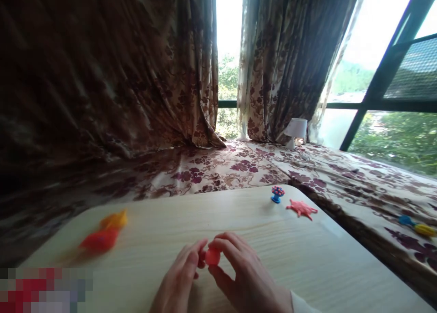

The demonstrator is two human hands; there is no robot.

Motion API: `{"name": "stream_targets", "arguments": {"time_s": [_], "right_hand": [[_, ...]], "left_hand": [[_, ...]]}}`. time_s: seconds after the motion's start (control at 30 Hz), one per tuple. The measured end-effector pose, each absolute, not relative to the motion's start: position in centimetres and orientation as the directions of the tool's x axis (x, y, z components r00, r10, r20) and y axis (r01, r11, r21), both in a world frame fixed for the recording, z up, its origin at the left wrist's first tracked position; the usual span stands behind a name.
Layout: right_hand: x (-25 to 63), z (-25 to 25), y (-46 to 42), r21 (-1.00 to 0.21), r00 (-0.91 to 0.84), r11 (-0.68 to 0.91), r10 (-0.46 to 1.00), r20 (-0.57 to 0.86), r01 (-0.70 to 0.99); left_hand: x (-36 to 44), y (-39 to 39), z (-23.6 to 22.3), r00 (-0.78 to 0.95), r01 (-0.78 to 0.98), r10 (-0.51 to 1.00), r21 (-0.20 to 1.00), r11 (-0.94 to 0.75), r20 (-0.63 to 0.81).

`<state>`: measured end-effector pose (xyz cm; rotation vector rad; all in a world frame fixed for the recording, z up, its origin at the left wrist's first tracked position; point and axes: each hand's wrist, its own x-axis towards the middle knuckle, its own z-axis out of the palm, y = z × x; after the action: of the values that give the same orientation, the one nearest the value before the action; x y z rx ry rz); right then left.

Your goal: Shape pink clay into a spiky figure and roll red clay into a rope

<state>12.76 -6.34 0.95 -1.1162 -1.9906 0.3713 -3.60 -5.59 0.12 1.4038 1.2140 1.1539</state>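
A small, smooth pink clay ball [213,257] is held between my two hands, low over the near middle of the table. My right hand [244,269] pinches it, with the thumb below and the forefinger above. From the left side, the curled fingers of my left hand [180,274] meet the ball; part of their contact is hidden. Toward the far right of the tabletop stands a blue clay piece [277,194] with a wide foot and a top dotted in pink. Beside it lies a flat pink clay shape [302,209] with several thin arms.
The pale wooden table [164,217] has rounded corners. Blurred red [99,241] and orange [114,219] pieces lie at its left. Blue [406,220] and yellow [424,230] items rest on the flowered cloth [239,160] at right. A white lamp [296,128] stands near the curtains [269,67].
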Motion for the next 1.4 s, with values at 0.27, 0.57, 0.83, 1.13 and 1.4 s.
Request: {"name": "stream_targets", "arguments": {"time_s": [0.27,0.57,0.83,1.13,1.4], "right_hand": [[13.0,-1.7,-5.5,-0.501,-0.542,0.670,0.740,0.398,0.548],[13.4,-0.2,-4.9,-0.448,-0.405,0.523,0.850,0.336,0.725],[12.5,-1.5,-6.7,-0.320,-0.599,0.691,0.722,0.347,0.648],[13.8,-1.2,-5.5,-0.397,-0.487,0.611,0.789,0.375,0.685],[12.9,-1.9,-5.9,-0.311,-0.656,0.707,0.706,0.266,0.635]], "left_hand": [[-4.5,-3.9,-1.7,-0.029,0.112,0.999,0.993,-0.024,0.027],[-4.4,-3.8,-2.2,-0.110,0.049,0.993,0.998,-0.030,0.035],[-4.0,-3.7,-2.2,-0.113,0.000,0.993,1.000,-0.028,0.028],[-4.0,-3.8,-2.0,-0.109,-0.017,0.991,0.997,-0.080,0.077],[-3.5,-4.0,-1.1,-0.121,-0.032,0.986,0.993,-0.115,0.111]]}}
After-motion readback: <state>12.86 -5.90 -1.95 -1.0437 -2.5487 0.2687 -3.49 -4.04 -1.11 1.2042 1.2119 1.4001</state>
